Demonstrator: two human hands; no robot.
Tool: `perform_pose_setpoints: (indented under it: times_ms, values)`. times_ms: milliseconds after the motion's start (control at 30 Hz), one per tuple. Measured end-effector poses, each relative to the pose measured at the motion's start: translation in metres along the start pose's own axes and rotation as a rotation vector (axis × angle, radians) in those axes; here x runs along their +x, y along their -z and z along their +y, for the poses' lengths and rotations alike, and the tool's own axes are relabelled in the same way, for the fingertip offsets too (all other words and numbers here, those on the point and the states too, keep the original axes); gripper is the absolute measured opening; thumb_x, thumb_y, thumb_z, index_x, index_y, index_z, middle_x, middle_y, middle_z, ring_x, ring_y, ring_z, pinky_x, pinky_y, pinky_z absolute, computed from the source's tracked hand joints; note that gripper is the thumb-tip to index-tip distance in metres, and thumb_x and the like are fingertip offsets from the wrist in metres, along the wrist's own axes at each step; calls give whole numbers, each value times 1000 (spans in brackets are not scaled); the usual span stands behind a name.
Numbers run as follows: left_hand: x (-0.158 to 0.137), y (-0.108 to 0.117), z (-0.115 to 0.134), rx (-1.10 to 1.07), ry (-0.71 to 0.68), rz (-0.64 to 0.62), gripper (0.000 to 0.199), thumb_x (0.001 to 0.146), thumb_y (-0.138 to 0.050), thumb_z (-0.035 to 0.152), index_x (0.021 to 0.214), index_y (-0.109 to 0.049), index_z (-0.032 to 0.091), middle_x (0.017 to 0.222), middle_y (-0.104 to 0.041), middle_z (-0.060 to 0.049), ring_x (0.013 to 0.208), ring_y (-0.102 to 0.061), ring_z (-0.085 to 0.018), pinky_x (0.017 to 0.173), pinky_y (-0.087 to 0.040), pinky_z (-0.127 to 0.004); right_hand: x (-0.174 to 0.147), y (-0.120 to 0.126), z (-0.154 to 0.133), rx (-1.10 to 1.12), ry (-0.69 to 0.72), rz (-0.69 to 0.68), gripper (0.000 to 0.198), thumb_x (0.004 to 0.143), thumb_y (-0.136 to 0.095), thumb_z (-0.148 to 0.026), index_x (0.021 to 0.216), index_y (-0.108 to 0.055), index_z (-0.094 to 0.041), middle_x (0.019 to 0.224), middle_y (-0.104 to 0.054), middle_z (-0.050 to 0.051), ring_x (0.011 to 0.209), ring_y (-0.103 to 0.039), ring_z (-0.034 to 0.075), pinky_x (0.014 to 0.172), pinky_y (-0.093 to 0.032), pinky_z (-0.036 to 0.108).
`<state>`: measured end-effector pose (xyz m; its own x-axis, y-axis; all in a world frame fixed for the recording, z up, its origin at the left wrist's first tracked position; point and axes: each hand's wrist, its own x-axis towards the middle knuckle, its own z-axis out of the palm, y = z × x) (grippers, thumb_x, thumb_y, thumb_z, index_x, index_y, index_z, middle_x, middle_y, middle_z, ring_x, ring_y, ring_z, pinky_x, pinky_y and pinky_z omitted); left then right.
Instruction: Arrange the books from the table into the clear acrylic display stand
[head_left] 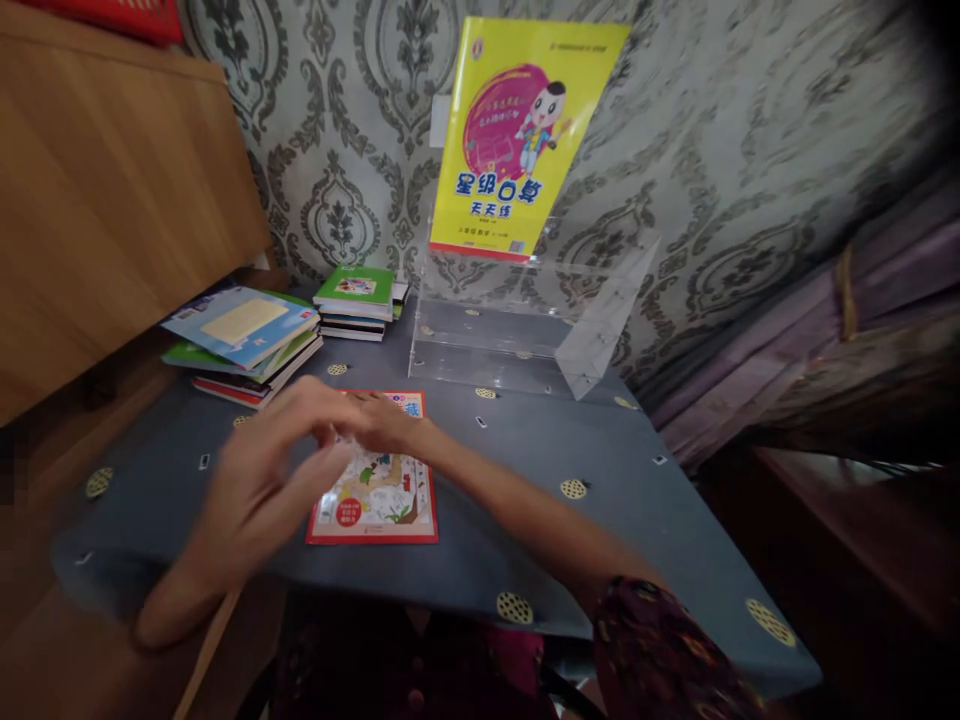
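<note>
A red-bordered picture book [397, 500] lies flat on the table near its front edge. My right hand [390, 425] reaches in from the right and rests low over the upper part of the cover, seemingly flat, its fingertips partly behind my other hand. Slightly blurred, my left hand [262, 470] is raised over the book's left side. Its fingers arch toward my right hand with the thumb apart, and nothing shows in its grasp. Whether the two hands touch, I cannot tell.
A clear acrylic stand [487, 345] at the back holds a yellow workbook [517, 140] upright. Two book piles sit at the left: a blue-topped stack [244, 325] and a green-topped stack [354, 290]. Beside them rises a wooden cabinet [120, 200]. Pineapple-print cloth [525, 440] covers the table.
</note>
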<state>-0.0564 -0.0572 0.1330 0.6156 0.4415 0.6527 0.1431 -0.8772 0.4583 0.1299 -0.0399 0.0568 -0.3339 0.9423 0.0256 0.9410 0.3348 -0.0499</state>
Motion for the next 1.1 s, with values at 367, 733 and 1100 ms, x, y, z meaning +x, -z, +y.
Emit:
perform_pose_setpoints:
  times_ms: [367,733,1100]
  values:
    - [-15,-67,-68,521,585,-524,45,92,-58,47,123,-50,15,121,-64,-19,112,-64,-34,81,-53,-40,-84,-47,39,160,-426,193,45,105,-36,-25,146,-48,-12,155,-45,18,146,-39,26,119,-30,51]
    - [-13,-76,-106,274,634,-425,32,76,-71,49,88,-58,21,88,-75,-9,81,-72,-29,65,-52,-35,-111,-55,42,213,-566,372,41,103,-36,-26,133,-62,-14,143,-59,17,134,-54,26,114,-39,50]
    - [42,-21,-23,141,52,23,19,98,-48,35,101,-61,21,81,-67,0,70,-62,-15,67,-49,-26,-117,-37,54,1205,-627,654,67,105,-14,-52,131,-61,-12,128,-69,20,113,-70,28,95,-56,45]
